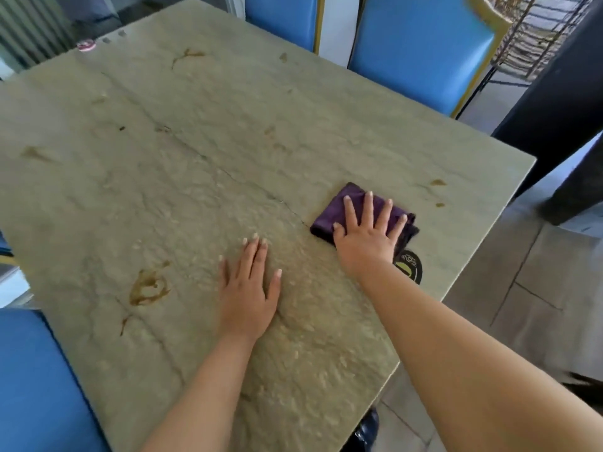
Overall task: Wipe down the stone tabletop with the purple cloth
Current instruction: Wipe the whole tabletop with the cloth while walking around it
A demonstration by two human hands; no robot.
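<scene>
The pale stone tabletop (202, 164) fills most of the view and carries several brown stains, the largest at the near left (148, 287). A folded purple cloth (332, 210) lies flat near the table's right edge. My right hand (367, 236) presses on it with straight, spread fingers. Left of it, my left hand (249, 288) rests flat on the bare stone with its fingers together, holding nothing.
Blue chairs stand at the far side (421, 44) and at the near left (36, 386). A round black sticker (409, 269) sits by my right wrist. A small pink object (86, 45) lies at the far left corner. Tiled floor (528, 288) lies to the right.
</scene>
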